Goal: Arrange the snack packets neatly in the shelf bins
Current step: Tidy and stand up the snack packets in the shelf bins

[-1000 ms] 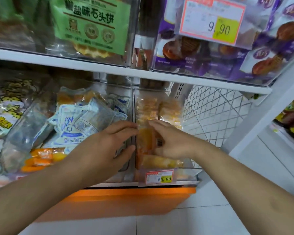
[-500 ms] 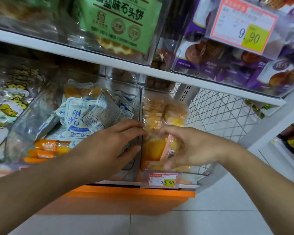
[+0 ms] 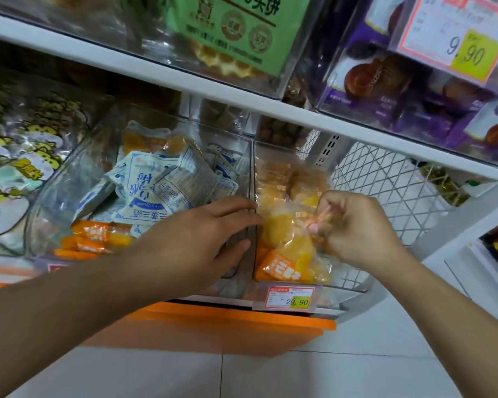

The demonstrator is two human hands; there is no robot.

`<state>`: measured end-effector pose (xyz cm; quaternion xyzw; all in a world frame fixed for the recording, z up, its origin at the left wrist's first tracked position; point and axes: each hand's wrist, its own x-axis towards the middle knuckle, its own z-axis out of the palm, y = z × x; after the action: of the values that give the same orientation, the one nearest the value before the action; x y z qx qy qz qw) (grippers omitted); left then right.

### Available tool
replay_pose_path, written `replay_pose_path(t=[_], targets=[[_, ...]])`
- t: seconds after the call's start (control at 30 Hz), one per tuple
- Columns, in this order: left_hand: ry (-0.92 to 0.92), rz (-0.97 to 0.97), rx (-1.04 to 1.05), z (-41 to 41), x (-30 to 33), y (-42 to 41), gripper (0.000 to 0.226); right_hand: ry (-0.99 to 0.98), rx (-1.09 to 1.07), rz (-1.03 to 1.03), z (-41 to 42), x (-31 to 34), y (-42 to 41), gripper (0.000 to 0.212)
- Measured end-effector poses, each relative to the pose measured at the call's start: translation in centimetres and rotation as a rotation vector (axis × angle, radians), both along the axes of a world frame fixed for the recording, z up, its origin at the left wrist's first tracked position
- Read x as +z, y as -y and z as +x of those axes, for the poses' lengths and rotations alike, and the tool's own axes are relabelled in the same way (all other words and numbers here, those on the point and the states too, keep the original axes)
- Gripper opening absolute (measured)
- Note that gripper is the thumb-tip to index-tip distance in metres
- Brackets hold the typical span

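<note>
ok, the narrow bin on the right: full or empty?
Partly full: the clear bin holds yellow-orange packets; the right hand pinches one.

Yellow price tag (image 3: 291, 297) under an orange base panel's (image 3: 227, 323) shelf edge, white tiled floor (image 3: 270, 374) below.

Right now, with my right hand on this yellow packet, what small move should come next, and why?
Probably lower the yellow packet flat into the narrow clear bin. Your right hand pinches its top edge, so it stands crumpled above the other packets, while your left hand rests on the wall between the bins.
</note>
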<state>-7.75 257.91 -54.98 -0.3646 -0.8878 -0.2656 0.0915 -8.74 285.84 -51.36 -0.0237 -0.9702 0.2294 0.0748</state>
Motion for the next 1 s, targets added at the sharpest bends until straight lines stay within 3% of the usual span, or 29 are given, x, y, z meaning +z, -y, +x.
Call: replay_pose_path(t=[0.17,0.33,0.43,0.63,0.7,0.77,0.87,1.0], targets=[[0.014,0.01,-0.008,-0.1,-0.4,-0.1,0.044,-0.123,-0.146,0.08,-1.7,0.5,-0.2,0.019],[0.024,0.002,0.001,-0.1,-0.2,-0.2,0.047,0.107,-0.029,-0.163,-1.7,0.6,-0.3,0.026],[0.022,-0.012,0.016,0.1,0.2,-0.4,0.047,0.119,0.001,-0.123,-1.8,0.0,-0.9,0.029],[-0.065,-0.036,0.069,0.3,1.6,-2.6,0.053,0.227,0.179,-0.249,-1.2,0.8,0.4,0.005],[-0.022,-0.04,0.062,-0.1,2.9,-4.6,0.059,0.262,0.208,-0.226,-0.8,1.4,-0.2,0.017],[0.03,-0.035,0.034,-0.6,4.1,-6.8,0.057,0.254,0.244,-0.064,0.2,2.0,-1.3,0.036],[0.084,-0.101,-0.002,-1.8,4.8,-10.2,0.053,0.165,0.196,0.139,2.0,2.1,-3.0,0.045],[0.09,-0.21,-0.133,-3.7,3.0,-13.8,0.055,0.024,0.134,0.165,3.5,1.0,-4.8,0.057]])
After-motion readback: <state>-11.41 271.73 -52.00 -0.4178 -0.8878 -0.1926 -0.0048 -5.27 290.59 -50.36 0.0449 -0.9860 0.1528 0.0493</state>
